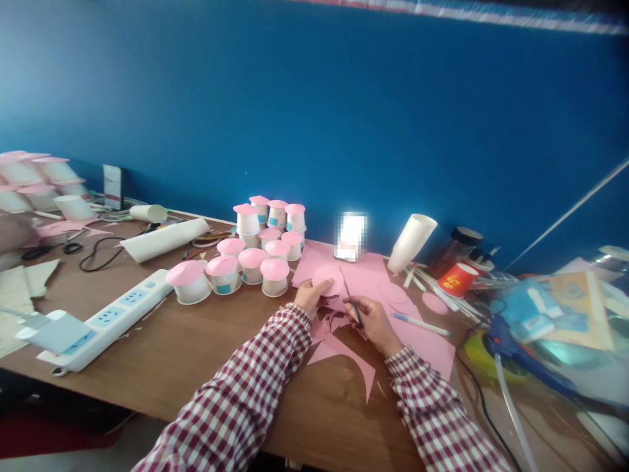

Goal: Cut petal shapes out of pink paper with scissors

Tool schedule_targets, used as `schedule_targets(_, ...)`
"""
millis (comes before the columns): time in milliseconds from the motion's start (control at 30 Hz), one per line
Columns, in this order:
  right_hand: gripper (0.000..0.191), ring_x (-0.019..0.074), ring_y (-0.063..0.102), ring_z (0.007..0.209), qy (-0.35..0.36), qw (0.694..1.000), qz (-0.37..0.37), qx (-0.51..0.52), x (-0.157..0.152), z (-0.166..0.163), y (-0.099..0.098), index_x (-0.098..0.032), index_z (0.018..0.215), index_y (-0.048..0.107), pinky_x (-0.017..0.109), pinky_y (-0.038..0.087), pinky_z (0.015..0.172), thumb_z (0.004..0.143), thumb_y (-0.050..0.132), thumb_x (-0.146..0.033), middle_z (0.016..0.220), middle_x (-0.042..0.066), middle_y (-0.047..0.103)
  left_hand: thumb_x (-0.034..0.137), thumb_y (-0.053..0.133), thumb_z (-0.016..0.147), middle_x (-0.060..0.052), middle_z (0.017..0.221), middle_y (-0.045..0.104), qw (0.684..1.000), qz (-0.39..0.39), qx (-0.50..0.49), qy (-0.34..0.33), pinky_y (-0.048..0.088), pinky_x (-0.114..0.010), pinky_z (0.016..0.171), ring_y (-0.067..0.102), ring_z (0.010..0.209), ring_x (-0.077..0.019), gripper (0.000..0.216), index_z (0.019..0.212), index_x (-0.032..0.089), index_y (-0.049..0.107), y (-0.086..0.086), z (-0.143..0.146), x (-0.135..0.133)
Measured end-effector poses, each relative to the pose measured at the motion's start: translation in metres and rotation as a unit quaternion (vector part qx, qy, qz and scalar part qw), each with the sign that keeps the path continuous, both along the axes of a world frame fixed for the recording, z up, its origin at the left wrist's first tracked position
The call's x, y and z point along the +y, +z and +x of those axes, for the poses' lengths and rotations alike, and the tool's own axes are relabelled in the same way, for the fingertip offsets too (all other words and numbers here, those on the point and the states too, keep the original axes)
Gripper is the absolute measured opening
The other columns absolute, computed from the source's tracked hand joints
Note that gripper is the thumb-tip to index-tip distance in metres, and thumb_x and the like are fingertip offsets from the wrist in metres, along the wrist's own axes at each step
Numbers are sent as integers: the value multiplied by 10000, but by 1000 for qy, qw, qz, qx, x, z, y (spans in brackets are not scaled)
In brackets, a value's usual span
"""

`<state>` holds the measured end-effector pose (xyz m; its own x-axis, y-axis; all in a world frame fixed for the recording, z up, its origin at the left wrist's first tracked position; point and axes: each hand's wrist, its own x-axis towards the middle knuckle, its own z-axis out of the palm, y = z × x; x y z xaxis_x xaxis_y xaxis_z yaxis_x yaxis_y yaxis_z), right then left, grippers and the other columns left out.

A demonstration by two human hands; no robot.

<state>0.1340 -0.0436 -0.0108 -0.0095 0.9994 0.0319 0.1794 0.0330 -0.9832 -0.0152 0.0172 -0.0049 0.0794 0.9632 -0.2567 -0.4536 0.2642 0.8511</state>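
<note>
My left hand (309,295) pinches a pink paper circle (328,276) just above the wooden table (206,354). My right hand (373,320) is closed round the handles of a small pair of scissors (350,296), whose blades point up toward the circle's right edge. Both sleeves are red-and-white check. Under the hands lie pink paper sheets (363,272) and pointed pink offcuts (344,351). Cut pink circles (434,302) rest on the paper to the right.
Several upturned white cups with pink tops (255,259) cluster left of the hands. A stack of white cups (164,240) and a white power strip (105,318) lie further left. A pen (420,322), a red cup (457,278), a tilted cup stack (411,242) and a blue glue gun (521,351) are right.
</note>
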Motion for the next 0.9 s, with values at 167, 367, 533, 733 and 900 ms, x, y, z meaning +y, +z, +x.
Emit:
schedule_targets(167, 370, 100, 472, 448, 0, 1000, -15, 21, -1, -2, 1, -157, 923, 646, 194, 331, 372, 715, 655, -464, 556, -24, 530, 234, 760, 613, -41, 570, 591, 1000, 3, -2, -5, 412, -191, 352, 505, 397, -82, 246, 720, 65, 617, -4, 1, 1)
schedule_targets(367, 373, 98, 484, 458, -2, 999, -23, 36, -2, -2, 1, -162, 918, 626, 180, 313, 360, 714, 652, -473, 575, -21, 541, 243, 761, 612, -64, 618, 609, 1000, 8, 5, -21, 435, -199, 378, 550, 467, -110, 263, 753, 66, 627, -8, 2, 2)
schedule_targets(533, 366, 96, 480, 446, -8, 1000, -8, 11, -1, 0, 0, -167, 917, 632, 182, 313, 363, 729, 637, -481, 565, -25, 533, 235, 744, 635, -56, 601, 600, 1000, 9, 11, -26, 432, -190, 371, 537, 460, -101, 246, 763, 65, 620, -5, 2, 0)
schedule_targets(733, 354, 103, 490, 452, -10, 1000, 3, -14, 0, 1, -1, -168, 905, 641, 200, 347, 398, 740, 629, -481, 563, -25, 540, 243, 753, 629, -54, 601, 600, 1000, 6, 8, -28, 431, -185, 368, 534, 457, -98, 267, 773, 64, 617, -6, 2, 1)
schedule_targets(900, 347, 96, 482, 459, -7, 1000, 4, -14, 1, 3, -3, -165, 916, 645, 208, 376, 438, 752, 628, -470, 567, -27, 531, 259, 760, 624, -66, 636, 610, 999, -1, 19, -27, 446, -193, 377, 551, 477, -107, 298, 795, 56, 624, -6, 1, 2)
